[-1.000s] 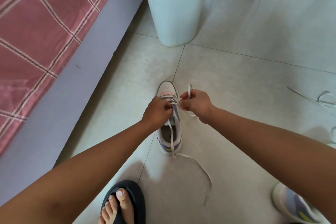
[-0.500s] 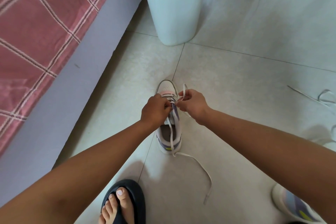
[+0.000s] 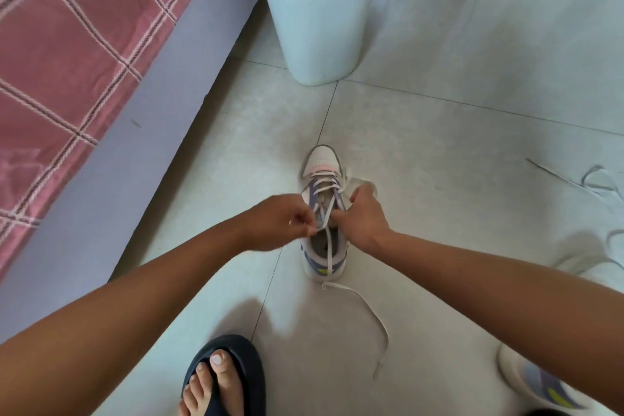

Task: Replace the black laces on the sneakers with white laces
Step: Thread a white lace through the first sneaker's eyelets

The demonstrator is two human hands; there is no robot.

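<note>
Just right of the frame's centre we see a white sneaker (image 3: 323, 213) with purple panels standing on the pale floor tiles (image 3: 422, 132), toe pointing to the top of the frame. A white lace (image 3: 363, 306) crosses its upper eyelets, and one loose end runs out over the heel and trails across the tile toward the lower right. Our left hand (image 3: 278, 224) sits against the shoe's left side, its fingers curled and pinching the lace at the tongue. Our right hand (image 3: 363, 216) is on the other side, fingers closed round another stretch of the same lace. A second sneaker (image 3: 537, 385) peeks in at the lower right, and more loose lace (image 3: 594, 181) lies at the right edge. A foot in a dark slipper (image 3: 224, 378) shows at the bottom. A white bin (image 3: 319, 20) with a blue liner stands at the top centre, and a pink checked bed (image 3: 67, 44) fills the upper left.
</note>
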